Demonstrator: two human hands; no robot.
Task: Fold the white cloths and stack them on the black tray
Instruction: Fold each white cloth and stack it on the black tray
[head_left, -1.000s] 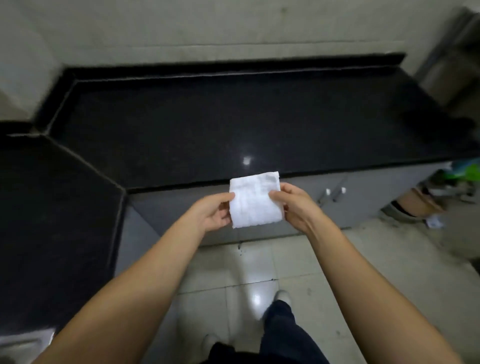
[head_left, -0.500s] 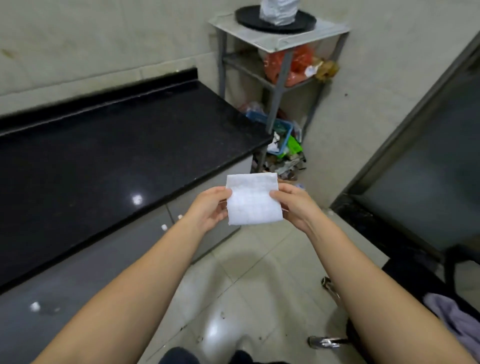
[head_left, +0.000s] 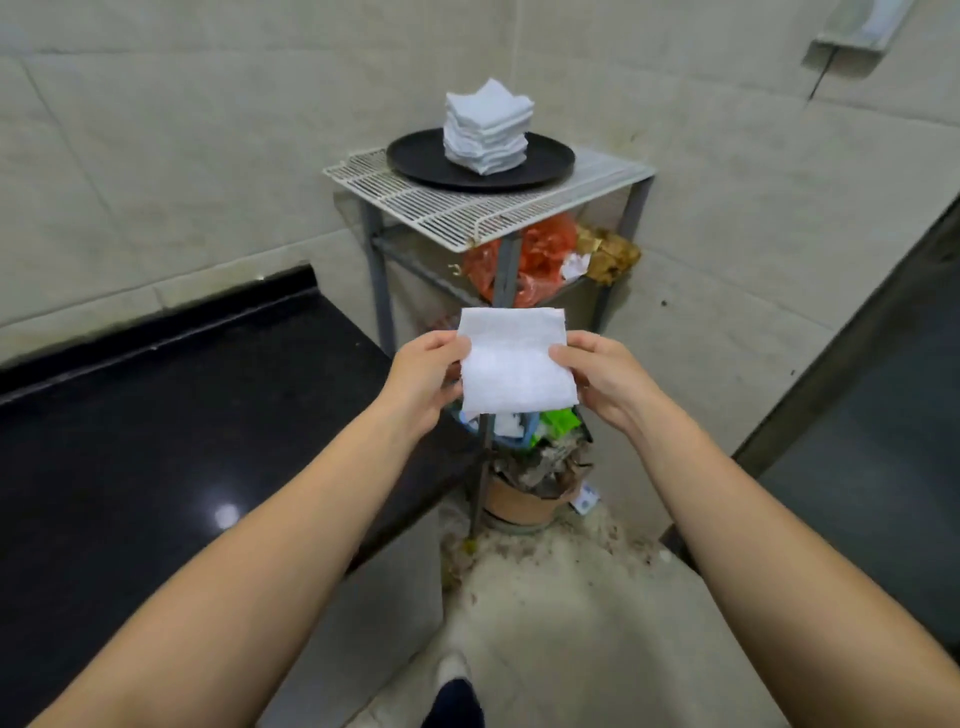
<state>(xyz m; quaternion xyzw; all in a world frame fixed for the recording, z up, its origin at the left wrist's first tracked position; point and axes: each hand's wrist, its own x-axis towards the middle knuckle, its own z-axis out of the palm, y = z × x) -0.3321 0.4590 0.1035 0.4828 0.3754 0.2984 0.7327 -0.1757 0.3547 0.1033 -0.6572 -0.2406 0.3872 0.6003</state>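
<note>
Against the tiled corner wall: wire rack (head_left: 519, 208), carrying black tray (head_left: 415, 161) with a tall, slightly ragged stack of folded cloths (head_left: 487, 135), so most of the job looks done. Nearer, in mid-air well short of the tray: one folded white cloth (head_left: 514, 364), left hand (head_left: 423, 379) and right hand (head_left: 602, 382) each with fingers pinching a side edge. Remaining, by judgement: set this cloth atop the stack; no further unfolded cloths visible.

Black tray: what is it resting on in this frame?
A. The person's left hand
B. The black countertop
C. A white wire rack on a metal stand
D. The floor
C. The black tray, carrying the stack of folded cloths, sits on the white wire rack topping the metal stand, beyond the end of the countertop.
</note>
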